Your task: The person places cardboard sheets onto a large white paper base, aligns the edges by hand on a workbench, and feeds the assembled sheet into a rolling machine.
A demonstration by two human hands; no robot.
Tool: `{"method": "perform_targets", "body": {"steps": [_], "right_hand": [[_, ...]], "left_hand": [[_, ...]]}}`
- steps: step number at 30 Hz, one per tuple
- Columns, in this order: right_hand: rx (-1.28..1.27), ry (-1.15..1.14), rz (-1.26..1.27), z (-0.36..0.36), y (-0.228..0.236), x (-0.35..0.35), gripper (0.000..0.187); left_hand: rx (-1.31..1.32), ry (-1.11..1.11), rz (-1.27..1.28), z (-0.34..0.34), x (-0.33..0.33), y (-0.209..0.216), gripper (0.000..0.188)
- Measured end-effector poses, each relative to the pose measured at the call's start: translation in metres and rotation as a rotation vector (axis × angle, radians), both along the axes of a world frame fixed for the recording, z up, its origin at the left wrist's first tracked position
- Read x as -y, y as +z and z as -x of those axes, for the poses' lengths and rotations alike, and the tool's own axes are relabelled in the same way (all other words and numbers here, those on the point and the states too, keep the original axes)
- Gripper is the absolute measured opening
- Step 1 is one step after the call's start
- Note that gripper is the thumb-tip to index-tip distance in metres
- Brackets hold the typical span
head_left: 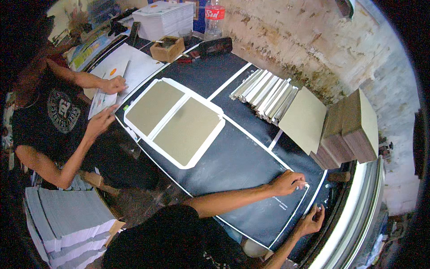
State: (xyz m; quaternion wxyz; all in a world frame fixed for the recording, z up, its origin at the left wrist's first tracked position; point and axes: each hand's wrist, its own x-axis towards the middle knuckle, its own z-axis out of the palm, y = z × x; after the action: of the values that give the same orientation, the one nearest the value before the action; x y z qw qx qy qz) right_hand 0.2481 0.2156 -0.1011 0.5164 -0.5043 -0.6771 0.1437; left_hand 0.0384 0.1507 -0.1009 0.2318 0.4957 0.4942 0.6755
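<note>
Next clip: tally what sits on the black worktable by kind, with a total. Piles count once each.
Brown boards glued on the white sheet: 2
Loose brown board: 1
Stack of brown boards: 1
Row of narrow strips: 1
Small wooden box: 1
Clear plastic bottle: 1
Stack of white sheets: 1
Total: 8

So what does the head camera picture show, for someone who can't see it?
Both hands rest at the far right edge of a big black sheet on a table: left hand pressing on it, right hand at its corner. Two brown boards on white paper lie mid-sheet. On the left, another person handles white paper.
</note>
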Motion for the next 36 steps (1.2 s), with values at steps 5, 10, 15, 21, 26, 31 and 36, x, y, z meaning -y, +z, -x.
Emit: {"method": "perform_targets", "body": {"steps": [5, 10, 15, 21, 26, 31, 36], "right_hand": [[0.039, 0.089, 0.034, -0.004, -0.004, -0.001, 0.020], [0.139, 0.097, 0.017, 0.004, 0.007, 0.006, 0.020], [-0.074, 0.003, 0.100, 0.012, 0.009, 0.011, 0.025], [0.075, -0.164, 0.211, 0.017, 0.021, 0.014, 0.036], [0.102, -0.158, 0.141, 0.007, 0.012, 0.008, 0.042], [0.061, -0.005, -0.171, 0.018, 0.007, 0.009, 0.039], [0.214, 0.041, -0.199, -0.021, -0.012, -0.024, 0.008]], "left_hand": [[-0.065, -0.085, 0.094, 0.000, -0.002, 0.002, 0.014], [-0.147, -0.126, 0.184, -0.004, 0.001, 0.003, 0.014], [-0.130, 0.045, 0.006, -0.010, 0.002, 0.003, 0.037], [-0.356, -0.026, 0.187, -0.011, -0.003, -0.010, 0.039], [-0.326, 0.006, 0.155, -0.017, -0.004, -0.010, 0.047], [-0.166, -0.043, -0.186, -0.020, -0.023, -0.038, 0.020], [0.039, -0.206, 0.089, -0.016, -0.014, -0.018, 0.014]]}}
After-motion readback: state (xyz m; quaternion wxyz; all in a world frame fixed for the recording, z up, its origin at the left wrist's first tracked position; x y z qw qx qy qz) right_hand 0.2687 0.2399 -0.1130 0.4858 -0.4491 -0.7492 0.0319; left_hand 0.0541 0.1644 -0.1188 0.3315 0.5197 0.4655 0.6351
